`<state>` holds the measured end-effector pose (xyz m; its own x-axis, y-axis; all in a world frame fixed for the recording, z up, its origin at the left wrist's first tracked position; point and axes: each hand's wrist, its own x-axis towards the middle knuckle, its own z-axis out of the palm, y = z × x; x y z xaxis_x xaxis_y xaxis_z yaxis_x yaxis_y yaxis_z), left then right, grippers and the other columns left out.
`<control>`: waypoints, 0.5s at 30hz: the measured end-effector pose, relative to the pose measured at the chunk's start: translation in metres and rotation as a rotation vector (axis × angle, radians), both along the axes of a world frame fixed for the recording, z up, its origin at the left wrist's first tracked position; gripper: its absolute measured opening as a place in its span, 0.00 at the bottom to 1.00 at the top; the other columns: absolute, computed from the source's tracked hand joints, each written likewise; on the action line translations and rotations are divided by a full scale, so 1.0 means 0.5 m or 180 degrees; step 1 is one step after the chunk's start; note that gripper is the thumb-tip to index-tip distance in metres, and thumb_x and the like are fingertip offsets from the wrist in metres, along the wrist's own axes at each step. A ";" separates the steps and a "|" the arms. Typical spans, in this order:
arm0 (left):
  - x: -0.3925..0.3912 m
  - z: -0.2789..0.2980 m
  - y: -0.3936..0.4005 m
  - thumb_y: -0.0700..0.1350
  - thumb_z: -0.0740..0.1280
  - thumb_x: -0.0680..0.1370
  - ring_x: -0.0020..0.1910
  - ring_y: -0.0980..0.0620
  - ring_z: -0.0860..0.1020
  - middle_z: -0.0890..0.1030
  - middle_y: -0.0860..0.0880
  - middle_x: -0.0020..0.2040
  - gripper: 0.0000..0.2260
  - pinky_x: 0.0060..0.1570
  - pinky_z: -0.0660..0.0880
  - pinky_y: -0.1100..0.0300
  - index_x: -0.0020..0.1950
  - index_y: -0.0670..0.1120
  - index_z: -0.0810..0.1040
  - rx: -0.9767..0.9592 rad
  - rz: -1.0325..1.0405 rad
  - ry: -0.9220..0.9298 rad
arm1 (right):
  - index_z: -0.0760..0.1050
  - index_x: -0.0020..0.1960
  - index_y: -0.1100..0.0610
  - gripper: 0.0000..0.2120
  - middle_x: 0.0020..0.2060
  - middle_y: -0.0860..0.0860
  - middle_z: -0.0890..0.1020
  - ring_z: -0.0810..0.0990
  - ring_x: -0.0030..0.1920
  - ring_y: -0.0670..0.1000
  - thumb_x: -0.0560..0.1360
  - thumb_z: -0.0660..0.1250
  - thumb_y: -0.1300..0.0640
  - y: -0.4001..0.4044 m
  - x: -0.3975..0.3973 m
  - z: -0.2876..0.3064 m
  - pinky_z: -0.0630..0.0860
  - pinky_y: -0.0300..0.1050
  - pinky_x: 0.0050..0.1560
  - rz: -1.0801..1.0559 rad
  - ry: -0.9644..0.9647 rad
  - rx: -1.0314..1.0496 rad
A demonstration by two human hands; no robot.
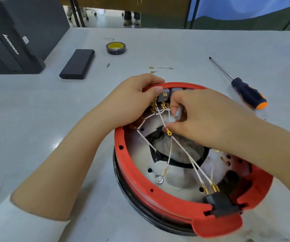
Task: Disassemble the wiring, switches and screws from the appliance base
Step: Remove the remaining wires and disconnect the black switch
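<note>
Left hand (132, 100) gripping red base (140, 182) rim, right hand (200, 116) pinching a metal bit (178, 112).

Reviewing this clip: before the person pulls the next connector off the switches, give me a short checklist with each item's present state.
1. Base steadied: ok. The left hand grips the far rim of the red base.
2. Tool in hand: ok. The right hand holds a small metal bit.
3. Switches reachable: ok. The grey switches show at the far rim.
4. Which connector is next: cannot tell; hands cover the terminals.
5. Loose ring terminal clear of the pull: cannot tell.
6. Screwdriver within reach: ok, on the table to the right.
</note>
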<state>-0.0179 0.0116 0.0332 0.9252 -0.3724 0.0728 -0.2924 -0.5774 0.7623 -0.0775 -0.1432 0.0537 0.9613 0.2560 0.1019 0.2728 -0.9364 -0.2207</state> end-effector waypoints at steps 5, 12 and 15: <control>0.000 0.001 0.000 0.49 0.61 0.81 0.55 0.64 0.74 0.78 0.59 0.58 0.13 0.45 0.63 0.84 0.66 0.53 0.75 -0.0018 -0.0009 -0.0013 | 0.60 0.34 0.45 0.16 0.32 0.43 0.70 0.69 0.35 0.44 0.71 0.67 0.47 0.012 -0.009 -0.016 0.65 0.45 0.34 -0.0041 0.0022 0.0149; 0.003 -0.003 0.000 0.50 0.61 0.81 0.55 0.63 0.76 0.79 0.60 0.56 0.12 0.49 0.65 0.78 0.64 0.55 0.75 -0.0030 0.0005 -0.0025 | 0.64 0.35 0.45 0.14 0.34 0.42 0.76 0.72 0.34 0.39 0.70 0.69 0.53 -0.019 -0.007 -0.006 0.65 0.32 0.32 -0.0009 0.0169 0.0614; 0.003 -0.004 0.000 0.50 0.61 0.81 0.53 0.63 0.76 0.80 0.60 0.55 0.12 0.49 0.67 0.75 0.64 0.56 0.75 0.0004 0.0000 -0.0025 | 0.64 0.37 0.42 0.12 0.34 0.36 0.76 0.71 0.35 0.37 0.73 0.65 0.52 -0.042 -0.016 0.008 0.66 0.34 0.32 0.0069 0.0047 0.0484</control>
<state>-0.0165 0.0117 0.0310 0.9246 -0.3726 0.0795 -0.2983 -0.5783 0.7593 -0.0853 -0.1641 0.0576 0.9574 0.2593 0.1270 0.2881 -0.8859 -0.3636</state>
